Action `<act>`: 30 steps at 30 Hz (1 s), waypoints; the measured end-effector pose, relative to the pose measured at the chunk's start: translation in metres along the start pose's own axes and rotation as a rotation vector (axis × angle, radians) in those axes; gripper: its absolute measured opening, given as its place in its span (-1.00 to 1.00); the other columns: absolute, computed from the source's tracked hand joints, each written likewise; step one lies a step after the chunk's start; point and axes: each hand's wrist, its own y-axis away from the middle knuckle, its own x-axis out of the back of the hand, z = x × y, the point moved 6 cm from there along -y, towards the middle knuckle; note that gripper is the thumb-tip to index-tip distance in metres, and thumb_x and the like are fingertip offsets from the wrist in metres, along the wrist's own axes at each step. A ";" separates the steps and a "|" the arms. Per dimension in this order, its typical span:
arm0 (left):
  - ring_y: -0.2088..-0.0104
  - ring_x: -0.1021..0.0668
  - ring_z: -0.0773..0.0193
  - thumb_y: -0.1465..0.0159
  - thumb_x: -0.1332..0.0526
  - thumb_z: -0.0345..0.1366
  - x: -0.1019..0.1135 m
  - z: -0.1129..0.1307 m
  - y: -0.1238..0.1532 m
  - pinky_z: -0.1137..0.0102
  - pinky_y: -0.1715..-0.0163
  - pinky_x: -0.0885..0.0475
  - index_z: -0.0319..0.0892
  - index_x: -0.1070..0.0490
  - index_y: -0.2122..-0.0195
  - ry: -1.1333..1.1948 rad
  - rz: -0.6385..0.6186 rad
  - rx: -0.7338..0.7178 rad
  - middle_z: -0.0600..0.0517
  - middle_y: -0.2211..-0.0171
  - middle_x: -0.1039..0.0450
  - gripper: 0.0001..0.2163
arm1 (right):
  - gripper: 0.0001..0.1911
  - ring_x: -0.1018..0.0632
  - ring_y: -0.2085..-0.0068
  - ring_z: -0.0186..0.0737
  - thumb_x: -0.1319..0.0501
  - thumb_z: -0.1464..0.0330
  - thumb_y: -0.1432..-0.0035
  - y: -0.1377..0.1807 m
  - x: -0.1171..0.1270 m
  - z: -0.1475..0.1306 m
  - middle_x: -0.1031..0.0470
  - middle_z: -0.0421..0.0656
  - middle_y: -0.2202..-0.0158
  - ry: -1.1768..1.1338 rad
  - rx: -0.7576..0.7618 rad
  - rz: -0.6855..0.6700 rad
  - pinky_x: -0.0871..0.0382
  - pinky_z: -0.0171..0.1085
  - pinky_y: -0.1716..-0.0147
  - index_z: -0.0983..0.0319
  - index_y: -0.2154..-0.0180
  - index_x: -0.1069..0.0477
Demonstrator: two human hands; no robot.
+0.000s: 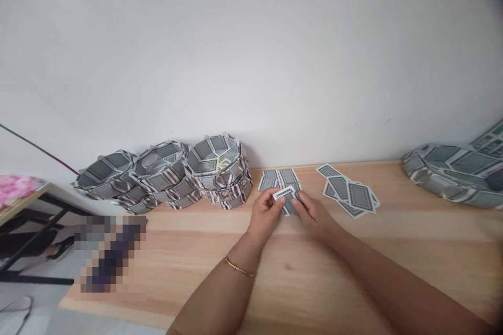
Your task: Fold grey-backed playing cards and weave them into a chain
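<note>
Between my two hands is a grey playing card (pixel 288 203) with a white border, its upper part bent or folded over. My left hand (pixel 266 212) pinches it from the left, the thumb on its face. From the right, my right hand (pixel 310 211) grips the same card between thumb and fingers. Just behind my hands lie two grey-backed cards (pixel 288 175) side by side, partly covered by the hands. To the right of my right hand is a loose, overlapping pile of playing cards (pixel 359 196).
Stacked round bowls made of folded cards (pixel 218 167) stand at the left against the white wall (pixel 251 52). Another wide card bowl (pixel 436 178) sits at the far right. A blurred-out dark object (pixel 113 259) lies near the left edge of the wooden table (pixel 204 243).
</note>
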 end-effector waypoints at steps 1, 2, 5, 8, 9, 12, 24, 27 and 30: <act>0.36 -0.40 0.33 -0.08 -0.28 -0.18 0.000 0.001 0.001 0.45 0.29 -0.28 -0.19 -0.45 0.27 0.001 0.010 -0.001 0.04 0.37 -0.43 -0.75 | -0.75 -0.34 0.53 -0.30 0.08 0.22 -0.26 0.000 0.000 0.000 -0.27 -0.29 0.60 -0.001 0.001 0.002 -0.17 -0.33 0.51 0.17 0.44 -0.12; 0.37 -0.39 0.33 -0.07 -0.29 -0.18 0.000 0.002 0.001 0.46 0.29 -0.27 -0.20 -0.45 0.29 0.000 0.016 0.000 0.04 0.38 -0.42 -0.76 | -0.74 -0.34 0.54 -0.30 0.08 0.22 -0.26 0.000 0.000 0.000 -0.27 -0.29 0.60 -0.002 0.003 0.003 -0.16 -0.33 0.52 0.17 0.45 -0.11; 0.41 -0.37 0.36 -0.06 -0.30 -0.16 0.000 0.002 0.002 0.47 0.34 -0.26 -0.21 -0.42 0.34 0.002 0.010 0.018 0.06 0.43 -0.39 -0.76 | -0.75 -0.35 0.53 -0.30 0.09 0.23 -0.26 0.000 -0.002 0.000 -0.29 -0.28 0.58 -0.012 0.015 -0.010 -0.17 -0.32 0.51 0.17 0.43 -0.13; 0.44 -0.35 0.39 -0.07 -0.28 -0.14 -0.001 -0.002 0.002 0.49 0.38 -0.25 -0.21 -0.36 0.38 0.029 -0.005 0.045 0.08 0.46 -0.35 -0.76 | -0.75 -0.36 0.51 -0.29 0.09 0.23 -0.27 -0.001 -0.001 -0.002 -0.31 -0.26 0.56 -0.006 0.030 -0.011 -0.18 -0.32 0.49 0.17 0.44 -0.13; 0.44 -0.35 0.39 -0.08 -0.28 -0.14 -0.001 -0.003 0.002 0.49 0.38 -0.25 -0.21 -0.35 0.38 0.039 -0.006 0.051 0.09 0.47 -0.35 -0.76 | -0.75 -0.36 0.50 -0.28 0.09 0.23 -0.27 -0.001 -0.001 -0.003 -0.32 -0.25 0.54 -0.003 0.033 -0.010 -0.19 -0.31 0.48 0.17 0.42 -0.14; 0.42 -0.36 0.39 -0.08 -0.28 -0.15 -0.001 -0.005 0.001 0.49 0.37 -0.25 -0.20 -0.35 0.37 0.062 0.000 0.056 0.08 0.45 -0.35 -0.76 | -0.79 -0.40 0.43 -0.26 0.08 0.23 -0.27 -0.001 0.001 -0.004 -0.39 -0.20 0.44 -0.017 0.025 0.006 -0.24 -0.30 0.43 0.20 0.25 -0.22; 0.42 -0.36 0.38 -0.06 -0.30 -0.16 -0.002 -0.002 0.001 0.47 0.36 -0.26 -0.20 -0.38 0.35 0.087 -0.016 0.017 0.09 0.45 -0.36 -0.76 | -0.77 -0.37 0.52 -0.28 0.12 0.22 -0.29 0.000 -0.002 0.000 -0.29 -0.27 0.57 -0.013 0.003 -0.008 -0.18 -0.32 0.49 0.18 0.34 -0.16; 0.40 -0.36 0.38 -0.08 -0.29 -0.19 -0.002 -0.003 0.000 0.47 0.35 -0.27 -0.21 -0.38 0.32 0.081 -0.033 0.005 0.07 0.43 -0.36 -0.77 | -0.75 -0.36 0.53 -0.28 0.13 0.21 -0.29 0.000 -0.002 0.001 -0.28 -0.28 0.58 -0.021 -0.014 -0.019 -0.17 -0.32 0.50 0.17 0.37 -0.14; 0.38 -0.37 0.38 -0.08 -0.29 -0.19 0.000 -0.004 -0.001 0.46 0.32 -0.27 -0.21 -0.39 0.30 0.068 -0.028 -0.012 0.07 0.42 -0.37 -0.77 | -0.74 -0.36 0.52 -0.28 0.14 0.20 -0.30 0.000 -0.003 0.001 -0.28 -0.27 0.57 -0.031 -0.020 -0.035 -0.17 -0.31 0.49 0.17 0.38 -0.13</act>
